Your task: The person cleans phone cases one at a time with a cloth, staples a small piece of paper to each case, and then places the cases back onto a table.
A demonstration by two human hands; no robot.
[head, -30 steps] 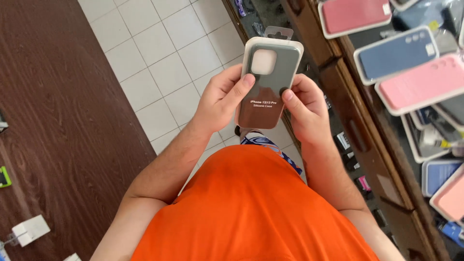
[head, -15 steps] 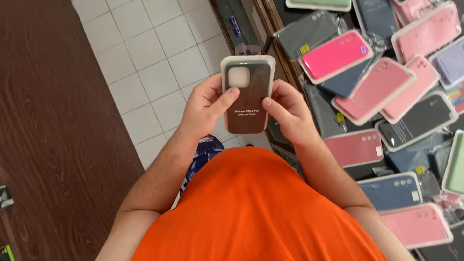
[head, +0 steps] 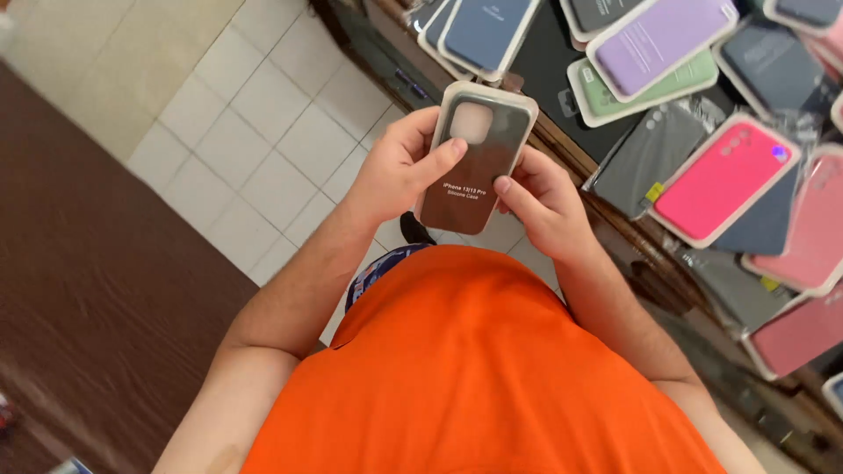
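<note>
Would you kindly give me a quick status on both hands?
Left hand and right hand both grip brown phone case, upright. Nothing between them. Packaged cases to the right.

Boxed brown phone case (head: 477, 158), rectangular, pale rim, held between left hand (head: 399, 171) and right hand (head: 544, 206); more boxed cases on the counter right: bright pink (head: 724, 175), lilac (head: 659, 35), blue (head: 487, 26), grey (head: 650, 154).

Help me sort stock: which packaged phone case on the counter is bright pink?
The bright pink case, lying right of the hands, beside the grey one; the others are paler pink, blue, purple or green.
</note>
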